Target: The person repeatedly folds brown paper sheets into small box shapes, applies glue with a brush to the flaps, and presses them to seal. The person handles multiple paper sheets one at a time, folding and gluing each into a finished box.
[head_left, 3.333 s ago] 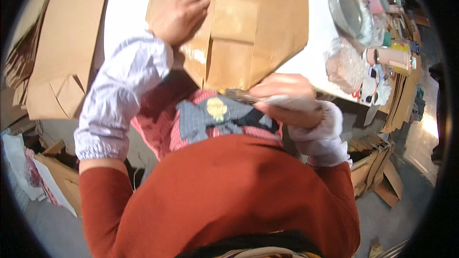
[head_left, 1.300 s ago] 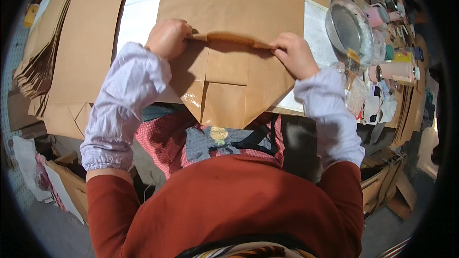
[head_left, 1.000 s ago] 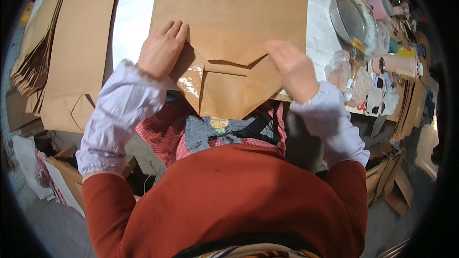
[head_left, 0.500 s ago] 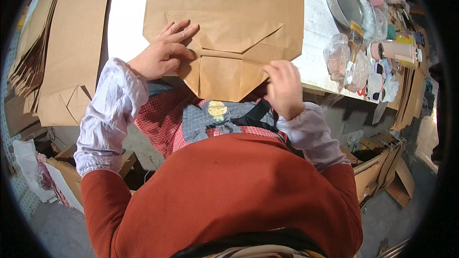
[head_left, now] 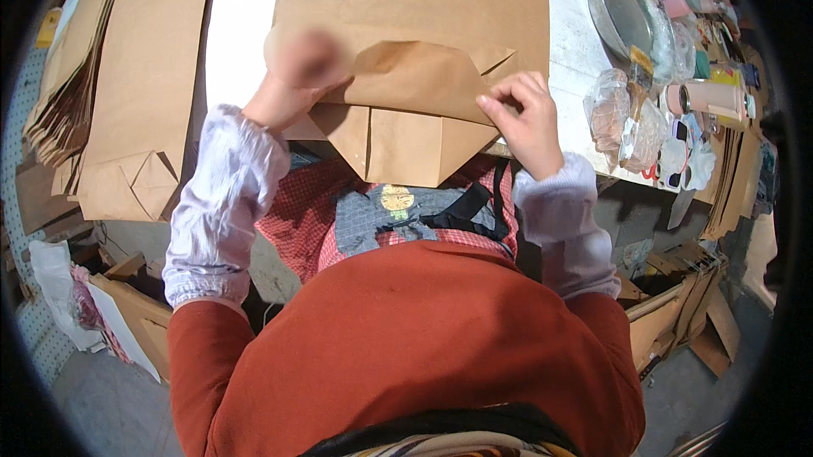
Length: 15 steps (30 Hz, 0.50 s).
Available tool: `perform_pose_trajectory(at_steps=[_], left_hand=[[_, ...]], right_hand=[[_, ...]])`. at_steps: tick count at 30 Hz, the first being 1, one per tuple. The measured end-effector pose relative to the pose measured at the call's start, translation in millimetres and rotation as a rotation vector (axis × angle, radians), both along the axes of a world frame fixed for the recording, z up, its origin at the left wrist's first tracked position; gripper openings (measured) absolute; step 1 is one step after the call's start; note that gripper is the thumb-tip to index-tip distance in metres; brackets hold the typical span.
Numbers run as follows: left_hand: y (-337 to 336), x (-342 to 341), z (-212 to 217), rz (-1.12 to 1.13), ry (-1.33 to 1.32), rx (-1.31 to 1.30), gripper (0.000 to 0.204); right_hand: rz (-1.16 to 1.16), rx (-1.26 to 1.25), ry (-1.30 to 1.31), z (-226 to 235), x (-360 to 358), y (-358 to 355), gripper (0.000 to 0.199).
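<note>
A large brown paper bag [head_left: 415, 0] lies flat before me, its folded bottom end towards my body and partly over the table's near edge. One wide flap [head_left: 415, 76] of that end is lifted and bowed, and a creased panel [head_left: 405, 145] shows below it. My right hand [head_left: 527, 118] pinches the flap's right corner between thumb and fingers. At the flap's left end is my left hand [head_left: 292, 76]; a blur covers its fingers, so their grip is hidden.
Stacked brown paper bags [head_left: 144, 59] lie at the left. On the right side of the white table [head_left: 576, 42] stand a round metal pan [head_left: 627, 12], a brush [head_left: 639, 76], a pink bottle [head_left: 711, 99] and plastic wrapping [head_left: 605, 105]. Cardboard boxes [head_left: 660, 313] sit lower right.
The flap at the bag's bottom has risen away from me and bowed up. My right hand has moved up and right with its corner. My left hand has shifted slightly.
</note>
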<state>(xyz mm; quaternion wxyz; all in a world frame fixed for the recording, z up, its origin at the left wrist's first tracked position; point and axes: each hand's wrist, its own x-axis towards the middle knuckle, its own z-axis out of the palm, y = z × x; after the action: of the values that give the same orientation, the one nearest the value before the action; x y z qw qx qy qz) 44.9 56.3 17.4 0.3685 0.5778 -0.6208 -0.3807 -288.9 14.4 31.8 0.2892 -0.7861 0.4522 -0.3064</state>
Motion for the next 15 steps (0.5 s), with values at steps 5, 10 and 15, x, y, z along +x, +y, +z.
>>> perform_pose_trajectory(at_steps=[5, 10, 15], left_hand=[[-10.8, -23.3, -3.9, 0.222, -0.425, -0.182, 0.029], [-25.3, -43.2, 9.9, 0.277, -0.874, -0.076, 0.049], [-45.5, -56.5, 33.2, 0.295, -0.907, 0.207, 0.055]], right_hand=[[-0.121, 0.112, 0.063, -14.2, 19.7, -14.5, 0.021], [-0.228, -0.075, 0.357, -14.6, 34.6, -26.1, 0.040], [-0.268, -0.113, 0.567, -7.6, 47.4, -43.6, 0.062]])
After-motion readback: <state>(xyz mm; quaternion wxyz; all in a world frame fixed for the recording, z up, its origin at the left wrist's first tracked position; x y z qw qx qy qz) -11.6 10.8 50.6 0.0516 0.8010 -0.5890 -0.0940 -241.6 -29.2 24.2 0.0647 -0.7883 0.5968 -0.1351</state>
